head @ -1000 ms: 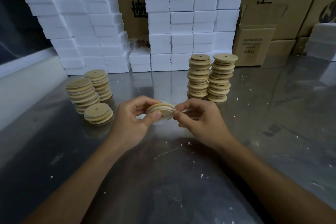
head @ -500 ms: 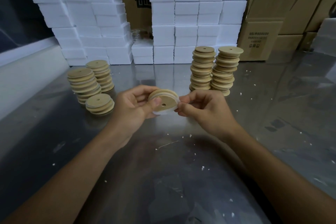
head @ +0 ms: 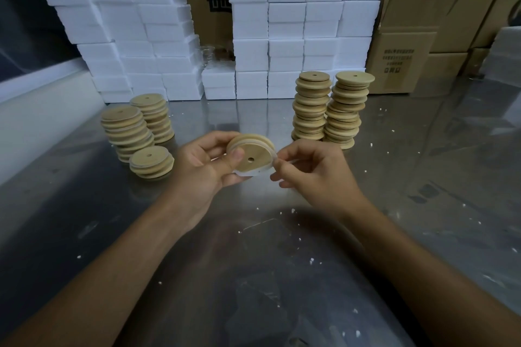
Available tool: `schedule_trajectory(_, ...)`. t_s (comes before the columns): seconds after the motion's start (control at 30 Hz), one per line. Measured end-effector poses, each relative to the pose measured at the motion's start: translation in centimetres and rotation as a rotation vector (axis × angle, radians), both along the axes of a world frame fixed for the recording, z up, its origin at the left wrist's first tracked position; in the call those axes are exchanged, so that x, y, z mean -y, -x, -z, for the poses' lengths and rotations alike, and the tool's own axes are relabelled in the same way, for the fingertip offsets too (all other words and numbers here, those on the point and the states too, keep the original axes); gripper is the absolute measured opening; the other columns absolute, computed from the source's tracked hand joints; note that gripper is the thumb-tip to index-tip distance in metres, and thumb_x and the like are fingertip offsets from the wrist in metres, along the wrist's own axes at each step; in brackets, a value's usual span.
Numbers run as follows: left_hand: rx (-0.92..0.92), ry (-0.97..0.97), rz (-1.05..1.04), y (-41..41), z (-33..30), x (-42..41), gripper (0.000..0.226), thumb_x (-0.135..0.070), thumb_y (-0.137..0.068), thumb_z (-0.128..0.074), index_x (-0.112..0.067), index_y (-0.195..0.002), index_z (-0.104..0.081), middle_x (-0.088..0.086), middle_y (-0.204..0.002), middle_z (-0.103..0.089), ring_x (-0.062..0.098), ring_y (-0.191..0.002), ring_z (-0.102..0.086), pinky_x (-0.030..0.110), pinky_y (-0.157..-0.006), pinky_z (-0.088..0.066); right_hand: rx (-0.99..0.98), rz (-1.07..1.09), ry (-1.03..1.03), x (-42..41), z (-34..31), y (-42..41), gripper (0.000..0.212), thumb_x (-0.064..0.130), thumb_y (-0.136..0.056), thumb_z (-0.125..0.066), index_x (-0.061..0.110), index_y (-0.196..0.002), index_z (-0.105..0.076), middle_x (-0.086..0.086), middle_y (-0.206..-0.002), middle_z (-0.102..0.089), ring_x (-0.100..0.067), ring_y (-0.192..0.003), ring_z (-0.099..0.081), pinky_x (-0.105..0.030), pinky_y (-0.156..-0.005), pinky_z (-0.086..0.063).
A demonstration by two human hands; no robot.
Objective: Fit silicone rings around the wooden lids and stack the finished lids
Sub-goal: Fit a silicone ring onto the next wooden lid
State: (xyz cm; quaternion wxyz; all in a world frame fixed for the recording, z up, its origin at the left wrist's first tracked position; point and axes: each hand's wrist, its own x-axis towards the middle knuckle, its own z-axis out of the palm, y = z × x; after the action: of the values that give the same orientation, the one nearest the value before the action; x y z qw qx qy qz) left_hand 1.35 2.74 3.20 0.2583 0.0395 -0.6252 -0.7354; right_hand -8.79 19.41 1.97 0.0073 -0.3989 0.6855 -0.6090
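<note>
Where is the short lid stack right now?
In the head view, the short stack sits on the table at left, just in front of two taller stacks and beside the left hand.

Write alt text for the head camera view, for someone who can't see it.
Two hands hold a wooden lid above a metal table: the left hand grips it, the right hand pinches a silicone ring at its edge. Lid stacks stand behind.
</note>
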Motion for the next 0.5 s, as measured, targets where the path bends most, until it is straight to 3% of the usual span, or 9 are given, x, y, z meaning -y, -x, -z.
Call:
schedule_trajectory(0.1,-0.025,-0.094,0.042,0.13,0.10,-0.05,0.022,-0.009,-0.071,-0.066,-0.010,-0.093,-0.066,0.010,-0.100,-0.073,0.028,-0.101,-0.070,0.045,-0.077,-0.059,0.116,-0.021,0.085,0.49,0.08,-0.59,0.012,0.006,-0.089,-0.071,0.015,-0.080,-0.072,-0.008,-0.075,-0.074,-0.026,-0.075,-0.075,-0.035,-0.063,-0.062)
schedule_trajectory(0.2,0.008,-0.109,0.080,0.13,0.27,-0.05,0.023,-0.010,-0.072,-0.067,-0.012,-0.095,-0.063,0.011,-0.104,-0.071,0.028,-0.103,-0.069,0.042,-0.078,-0.059,0.176,-0.013,0.146,0.91,0.21,-0.78,0.012,0.005,-0.089,-0.070,0.012,-0.080,-0.070,-0.008,-0.075,-0.074,-0.025,-0.076,-0.075,-0.031,-0.062,-0.061)
schedule_trajectory(0.33,0.073,0.202,-0.069,0.08,0.47,-0.09,0.022,-0.005,-0.080,-0.072,-0.018,-0.095,-0.063,0.006,-0.097,-0.073,0.022,-0.093,-0.070,0.034,-0.077,-0.059,0.065,0.066,0.089,1.00,0.59,-0.56,0.005,0.007,-0.088,-0.071,0.009,-0.083,-0.071,-0.003,-0.077,-0.074,-0.020,-0.073,-0.073,-0.036,-0.065,-0.062)
schedule_trajectory(0.43,0.023,0.575,-0.173,0.10,0.63,-0.30,0.030,-0.009,-0.076,-0.080,-0.027,-0.095,-0.067,-0.003,-0.094,-0.073,0.013,-0.087,-0.069,0.029,-0.076,-0.058,-0.151,0.120,-0.019,0.81,0.63,-0.64,0.006,0.019,-0.086,-0.071,0.013,-0.088,-0.073,0.009,-0.079,-0.073,-0.005,-0.074,-0.070,-0.020,-0.064,-0.056)
schedule_trajectory(0.5,0.002,0.679,-0.180,0.00,0.64,-0.55,0.033,-0.014,-0.075,-0.082,-0.037,-0.093,-0.068,-0.008,-0.091,-0.073,0.015,-0.084,-0.070,0.034,-0.072,-0.060,-0.250,0.111,-0.057,0.64,0.44,-0.76,0.015,0.027,-0.085,-0.067,0.015,-0.092,-0.073,0.010,-0.083,-0.073,-0.004,-0.077,-0.070,-0.020,-0.065,-0.057)
